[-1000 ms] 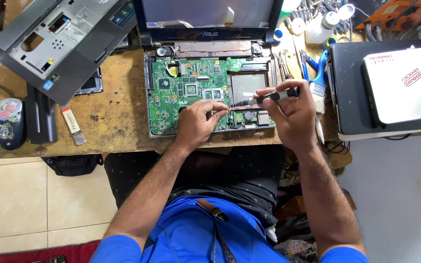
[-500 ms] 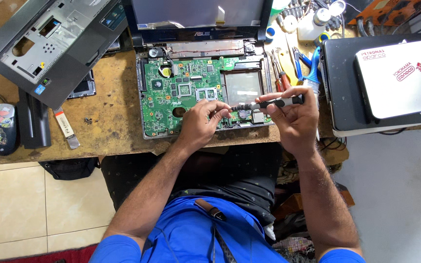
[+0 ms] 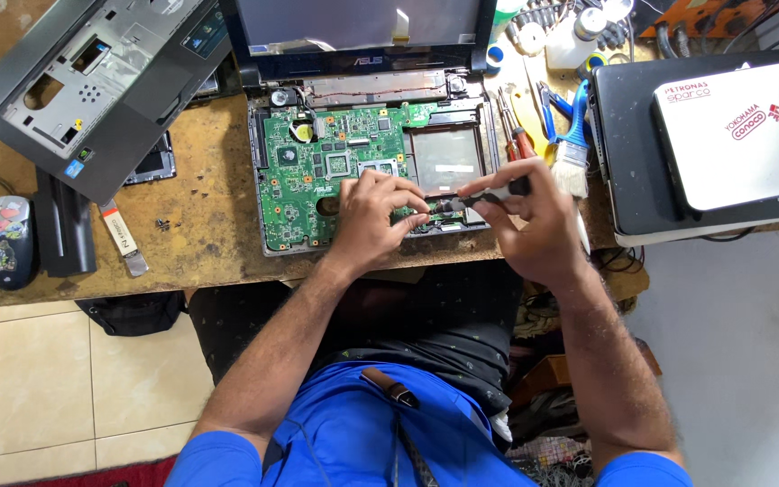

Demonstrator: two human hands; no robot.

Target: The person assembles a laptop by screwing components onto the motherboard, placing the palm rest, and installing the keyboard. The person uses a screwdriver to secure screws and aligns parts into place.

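Note:
An opened laptop (image 3: 367, 86) lies on the wooden table with its green motherboard (image 3: 304, 176) bare. My left hand (image 3: 370, 216) rests on the board's front right part, fingers curled down onto it. My right hand (image 3: 534, 225) holds a black-handled screwdriver (image 3: 489, 192), laid almost flat, its tip pointing left toward the fingertips of my left hand near the board's front edge. What lies under my left fingers is hidden.
The laptop's grey top cover (image 3: 92, 77) lies at the back left, a black battery (image 3: 63, 236) and a mouse (image 3: 0, 243) at the left edge. A brush (image 3: 572, 162) and hand tools (image 3: 520, 126) lie right of the laptop. Two closed laptops (image 3: 723, 144) are stacked at the right.
Both hands stay over the board's front right corner. The screwdriver has tilted a little lower toward the board; the camera view has shifted slightly.

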